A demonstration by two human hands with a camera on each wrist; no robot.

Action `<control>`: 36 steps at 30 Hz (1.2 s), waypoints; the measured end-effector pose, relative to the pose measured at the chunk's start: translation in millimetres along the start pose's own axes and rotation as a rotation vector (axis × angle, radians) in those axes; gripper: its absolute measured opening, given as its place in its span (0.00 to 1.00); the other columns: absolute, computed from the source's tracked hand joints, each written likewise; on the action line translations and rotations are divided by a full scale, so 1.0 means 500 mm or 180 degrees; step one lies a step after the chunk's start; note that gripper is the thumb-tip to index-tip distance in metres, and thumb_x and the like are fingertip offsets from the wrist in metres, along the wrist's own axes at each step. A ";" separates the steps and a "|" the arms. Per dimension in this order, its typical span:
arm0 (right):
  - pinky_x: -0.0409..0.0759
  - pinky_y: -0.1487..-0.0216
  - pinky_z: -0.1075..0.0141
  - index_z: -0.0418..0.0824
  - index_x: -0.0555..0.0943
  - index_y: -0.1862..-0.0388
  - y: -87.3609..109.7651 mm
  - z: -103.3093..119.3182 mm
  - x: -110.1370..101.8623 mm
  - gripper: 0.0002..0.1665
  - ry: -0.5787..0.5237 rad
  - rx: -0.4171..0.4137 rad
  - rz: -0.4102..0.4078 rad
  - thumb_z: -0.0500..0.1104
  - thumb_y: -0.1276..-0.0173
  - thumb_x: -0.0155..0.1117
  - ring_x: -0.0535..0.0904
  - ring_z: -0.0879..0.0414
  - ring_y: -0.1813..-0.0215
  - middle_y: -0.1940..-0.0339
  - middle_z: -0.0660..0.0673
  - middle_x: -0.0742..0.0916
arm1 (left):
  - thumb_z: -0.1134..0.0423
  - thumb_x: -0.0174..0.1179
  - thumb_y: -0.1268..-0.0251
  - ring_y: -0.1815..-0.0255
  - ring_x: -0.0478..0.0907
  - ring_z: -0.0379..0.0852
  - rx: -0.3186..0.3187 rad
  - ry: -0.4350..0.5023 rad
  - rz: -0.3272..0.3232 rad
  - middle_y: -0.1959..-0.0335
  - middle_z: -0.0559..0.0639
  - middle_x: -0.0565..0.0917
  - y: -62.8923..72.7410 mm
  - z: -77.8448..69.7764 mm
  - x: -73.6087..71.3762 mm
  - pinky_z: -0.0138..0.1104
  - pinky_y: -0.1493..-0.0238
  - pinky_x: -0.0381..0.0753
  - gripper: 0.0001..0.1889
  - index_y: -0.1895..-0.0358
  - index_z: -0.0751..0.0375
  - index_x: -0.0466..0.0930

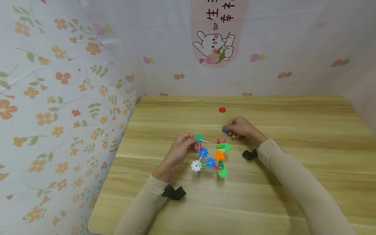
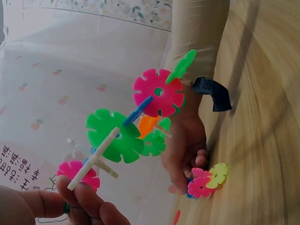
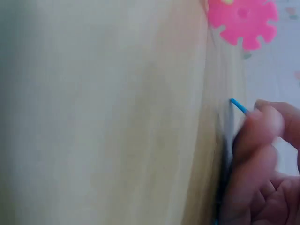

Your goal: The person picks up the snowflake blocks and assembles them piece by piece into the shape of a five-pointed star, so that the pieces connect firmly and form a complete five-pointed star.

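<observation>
A cluster of plastic snowflake discs (image 1: 210, 160), blue, white, orange and green, stands on the wooden table (image 1: 293, 147). My left hand (image 1: 194, 143) pinches its top green disc (image 1: 198, 138). In the left wrist view the cluster's pink disc (image 2: 158, 93) and green disc (image 2: 115, 136) fill the middle, above the left hand's fingertips (image 2: 89, 201). My right hand (image 1: 230, 130) pinches a blue disc (image 1: 225, 131) on the table just right of the cluster. The right wrist view is blurred: fingers (image 3: 255, 154) hold the blue disc's edge (image 3: 239, 106).
A lone red disc (image 1: 222, 110) lies on the table beyond the hands. Joined pink and yellow discs (image 2: 206, 180) sit by the right hand's fingers. Flowered cloth walls (image 1: 58, 98) close the left and back sides. Black wrist mounts (image 1: 173, 192) sit on both sleeves.
</observation>
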State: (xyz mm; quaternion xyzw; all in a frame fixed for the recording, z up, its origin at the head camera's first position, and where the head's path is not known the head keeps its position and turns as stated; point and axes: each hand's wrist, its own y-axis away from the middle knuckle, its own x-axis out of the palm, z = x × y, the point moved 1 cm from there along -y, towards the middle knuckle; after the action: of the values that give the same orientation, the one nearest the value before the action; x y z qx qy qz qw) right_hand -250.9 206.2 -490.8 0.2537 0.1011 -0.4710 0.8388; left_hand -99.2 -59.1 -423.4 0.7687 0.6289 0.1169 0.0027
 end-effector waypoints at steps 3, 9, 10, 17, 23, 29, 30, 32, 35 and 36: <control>0.81 0.75 0.68 0.30 0.78 0.61 0.021 0.000 0.006 0.19 -0.0305 -0.0069 0.0131 0.48 0.26 0.63 0.80 0.58 0.79 0.75 0.42 0.84 | 0.68 0.49 0.25 0.72 0.76 0.42 -0.0008 0.0021 -0.0020 0.76 0.49 0.77 -0.003 0.002 0.002 0.35 0.59 0.79 0.06 0.63 0.63 0.72; 0.84 0.67 0.63 0.31 0.79 0.63 0.085 0.037 0.020 0.16 -0.0897 -0.0395 0.0259 0.45 0.25 0.61 0.82 0.55 0.73 0.70 0.38 0.86 | 0.68 0.49 0.24 0.72 0.76 0.43 -0.0059 0.0003 -0.0021 0.76 0.49 0.77 -0.009 0.003 0.007 0.35 0.59 0.80 0.06 0.63 0.63 0.72; 0.85 0.63 0.60 0.31 0.79 0.63 0.098 0.048 0.024 0.16 -0.0960 -0.0505 0.0293 0.45 0.25 0.61 0.83 0.52 0.71 0.69 0.36 0.86 | 0.68 0.48 0.24 0.72 0.76 0.43 -0.0058 -0.0004 -0.0007 0.76 0.49 0.77 -0.010 0.003 0.009 0.35 0.58 0.80 0.06 0.63 0.63 0.72; 0.77 0.40 0.55 0.26 0.79 0.65 0.169 0.103 0.055 0.17 -0.1162 -0.1188 0.0601 0.41 0.23 0.59 0.80 0.39 0.48 0.57 0.38 0.86 | 0.68 0.48 0.24 0.72 0.76 0.43 -0.0023 0.0004 0.0052 0.76 0.49 0.77 -0.015 0.001 0.018 0.35 0.59 0.79 0.06 0.63 0.63 0.72; 0.71 0.38 0.57 0.26 0.77 0.67 0.193 0.107 0.069 0.16 -0.1243 -0.1272 0.0593 0.39 0.24 0.58 0.77 0.48 0.45 0.58 0.46 0.85 | 0.68 0.48 0.25 0.72 0.76 0.43 -0.0008 0.0016 0.0059 0.76 0.49 0.77 -0.017 -0.001 0.026 0.35 0.59 0.79 0.05 0.62 0.64 0.72; 0.74 0.46 0.57 0.33 0.78 0.66 0.194 0.109 0.078 0.12 -0.1278 -0.1437 0.0665 0.39 0.22 0.56 0.74 0.50 0.57 0.64 0.47 0.81 | 0.69 0.49 0.25 0.72 0.76 0.43 -0.0030 -0.0020 0.0046 0.76 0.49 0.77 -0.017 -0.006 0.032 0.35 0.59 0.79 0.04 0.61 0.64 0.71; 0.74 0.47 0.56 0.32 0.77 0.65 0.194 0.109 0.080 0.12 -0.1278 -0.1447 0.0653 0.39 0.22 0.56 0.74 0.50 0.58 0.65 0.47 0.80 | 0.69 0.49 0.25 0.72 0.76 0.43 -0.0027 -0.0029 0.0039 0.76 0.49 0.77 -0.017 -0.006 0.033 0.35 0.59 0.79 0.04 0.61 0.63 0.71; 0.73 0.49 0.55 0.32 0.77 0.63 0.196 0.110 0.083 0.12 -0.1259 -0.1428 0.0618 0.40 0.22 0.57 0.72 0.50 0.60 0.67 0.46 0.78 | 0.69 0.49 0.25 0.72 0.76 0.43 -0.0004 -0.0047 0.0023 0.77 0.49 0.77 -0.017 -0.006 0.035 0.36 0.59 0.79 0.05 0.62 0.63 0.71; 0.75 0.50 0.55 0.30 0.76 0.63 0.200 0.112 0.089 0.12 -0.1213 -0.1391 0.0528 0.40 0.23 0.59 0.74 0.50 0.61 0.68 0.44 0.80 | 0.69 0.49 0.25 0.72 0.77 0.43 0.0007 -0.0086 -0.0008 0.77 0.49 0.78 -0.015 -0.006 0.037 0.36 0.58 0.80 0.05 0.62 0.63 0.71; 0.76 0.50 0.55 0.30 0.76 0.63 0.202 0.113 0.090 0.13 -0.1194 -0.1389 0.0501 0.41 0.24 0.59 0.75 0.50 0.61 0.68 0.43 0.81 | 0.69 0.49 0.25 0.72 0.77 0.43 0.0008 -0.0098 -0.0015 0.77 0.49 0.78 -0.015 -0.006 0.037 0.36 0.58 0.80 0.05 0.62 0.63 0.70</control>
State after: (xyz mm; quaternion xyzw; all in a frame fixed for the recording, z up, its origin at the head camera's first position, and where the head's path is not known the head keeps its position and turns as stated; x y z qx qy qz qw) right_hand -145.9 186.8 -427.8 -0.0170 0.0232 -0.4103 0.9115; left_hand -103.5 -40.0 -418.1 0.7689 0.6307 0.1042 0.0116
